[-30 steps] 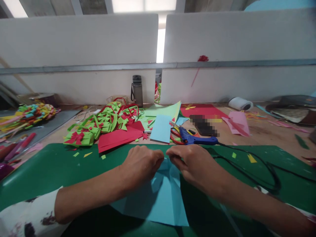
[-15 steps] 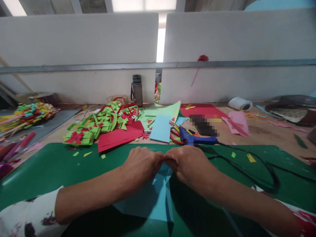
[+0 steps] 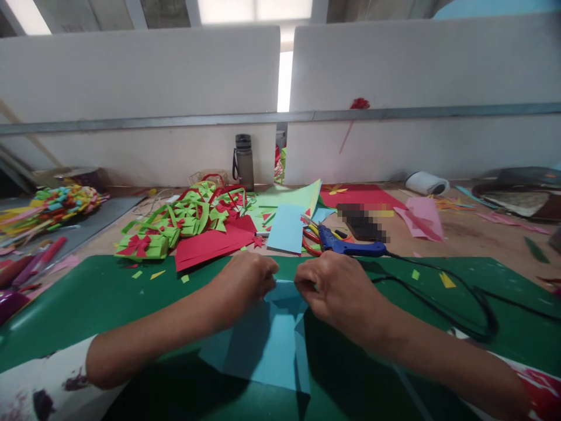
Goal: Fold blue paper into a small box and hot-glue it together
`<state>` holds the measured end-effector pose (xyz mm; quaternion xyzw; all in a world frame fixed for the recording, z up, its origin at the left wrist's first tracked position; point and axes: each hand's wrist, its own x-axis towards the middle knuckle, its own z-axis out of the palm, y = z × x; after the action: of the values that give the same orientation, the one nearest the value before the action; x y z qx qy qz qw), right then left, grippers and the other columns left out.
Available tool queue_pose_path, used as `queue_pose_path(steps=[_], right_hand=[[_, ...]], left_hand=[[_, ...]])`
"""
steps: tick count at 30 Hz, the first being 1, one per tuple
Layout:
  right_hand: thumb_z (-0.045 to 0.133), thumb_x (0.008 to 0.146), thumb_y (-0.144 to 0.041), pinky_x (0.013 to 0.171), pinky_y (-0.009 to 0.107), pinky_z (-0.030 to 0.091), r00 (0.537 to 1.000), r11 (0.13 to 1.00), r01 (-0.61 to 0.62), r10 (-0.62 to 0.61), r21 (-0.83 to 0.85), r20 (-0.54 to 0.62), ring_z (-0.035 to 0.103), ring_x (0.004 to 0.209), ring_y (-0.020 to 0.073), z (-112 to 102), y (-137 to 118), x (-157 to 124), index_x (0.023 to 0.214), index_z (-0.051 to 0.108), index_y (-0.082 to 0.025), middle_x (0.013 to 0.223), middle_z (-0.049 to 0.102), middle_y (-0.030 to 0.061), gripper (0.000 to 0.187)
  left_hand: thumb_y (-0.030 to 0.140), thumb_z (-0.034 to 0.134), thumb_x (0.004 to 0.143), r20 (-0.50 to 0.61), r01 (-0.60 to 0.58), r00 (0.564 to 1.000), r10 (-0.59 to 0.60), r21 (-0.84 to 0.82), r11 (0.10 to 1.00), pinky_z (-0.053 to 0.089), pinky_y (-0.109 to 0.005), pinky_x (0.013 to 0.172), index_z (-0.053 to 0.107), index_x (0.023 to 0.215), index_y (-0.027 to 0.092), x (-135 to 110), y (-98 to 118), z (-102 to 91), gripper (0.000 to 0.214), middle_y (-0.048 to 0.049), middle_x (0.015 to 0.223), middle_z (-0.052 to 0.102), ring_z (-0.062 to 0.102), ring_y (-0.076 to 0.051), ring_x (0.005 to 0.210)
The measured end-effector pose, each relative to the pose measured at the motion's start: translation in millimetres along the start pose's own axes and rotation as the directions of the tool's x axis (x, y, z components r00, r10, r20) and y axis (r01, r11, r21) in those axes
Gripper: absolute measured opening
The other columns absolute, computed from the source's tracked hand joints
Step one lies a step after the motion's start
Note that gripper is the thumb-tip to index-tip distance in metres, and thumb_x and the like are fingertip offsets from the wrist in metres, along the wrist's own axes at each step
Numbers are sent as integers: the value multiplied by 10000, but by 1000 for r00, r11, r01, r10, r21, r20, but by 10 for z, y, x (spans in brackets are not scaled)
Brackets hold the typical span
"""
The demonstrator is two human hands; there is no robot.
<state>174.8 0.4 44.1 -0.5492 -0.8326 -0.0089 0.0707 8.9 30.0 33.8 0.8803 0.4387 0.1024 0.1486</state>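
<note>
Green mat [image 3: 109, 298] on a littered wooden bench [image 3: 486, 240], white panels [image 3: 175, 76] behind; the partly folded blue paper [image 3: 263, 356] is over the mat, between your forearms. Your right hand [image 3: 333, 286] pinches it at the far right corner, while your left hand [image 3: 248, 283] is bunched narrow by the far left corner, contact unclear. Past your right knuckles lies a blue glue gun [image 3: 350, 248]; past your left, red sheets [image 3: 214, 244].
</note>
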Motion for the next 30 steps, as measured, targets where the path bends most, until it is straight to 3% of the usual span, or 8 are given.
queue_pose_path(steps=[3,7,11,17,20,24,30], right_hand=[[486,689,-116,585,267,287,997,999,49,-48,13,-54,422,560,121,2,5,-28,530,510,-176,540,555,-2,172],[486,700,-119,637,275,313,993,996,80,-76,42,-91,413,546,115,14,22,-37,533,495,-171,528,542,-11,175],[484,702,-111,649,279,317,987,993,105,-99,45,-124,406,534,108,31,38,-29,541,498,-169,532,539,-16,171],[486,667,-101,645,275,317,981,991,127,-118,51,-156,373,517,105,32,66,-33,530,511,-170,510,520,-19,156],[480,650,-86,655,272,314,982,989,128,-116,76,-146,383,526,104,7,73,-34,531,522,-168,519,530,-16,151],[478,632,-64,633,263,299,992,991,93,-84,94,-98,403,542,104,-23,69,-28,532,532,-167,526,539,-15,153],[506,669,-93,564,250,260,1000,994,18,-19,105,1,429,579,113,-70,56,-12,535,536,-169,551,562,-13,158]], left_hand=[[40,495,681,22,-26,999,28,-113,993,203,-203,474,408,517,130,-5,-45,-57,206,60,511,287,284,-66,510],[66,485,714,33,-74,996,81,-166,983,218,-197,469,541,572,110,2,-81,-73,159,39,530,423,348,-67,512],[141,525,747,46,-17,999,28,-229,973,279,-179,472,660,695,108,27,-108,-66,149,-2,590,566,428,-80,518],[95,524,742,-19,-19,1000,16,-197,980,280,-176,474,666,641,82,31,-77,-54,175,-8,550,576,449,-74,501],[112,519,757,-53,-56,998,45,-217,975,262,-182,467,671,659,72,28,-72,-37,185,-4,549,562,426,-68,495],[185,521,784,-21,-111,994,110,-314,943,258,-181,464,698,758,89,41,-92,2,204,7,554,535,402,-77,519],[149,500,776,-51,-149,989,140,-286,946,277,-190,478,698,733,107,33,-93,25,207,1,568,567,418,-84,522]])
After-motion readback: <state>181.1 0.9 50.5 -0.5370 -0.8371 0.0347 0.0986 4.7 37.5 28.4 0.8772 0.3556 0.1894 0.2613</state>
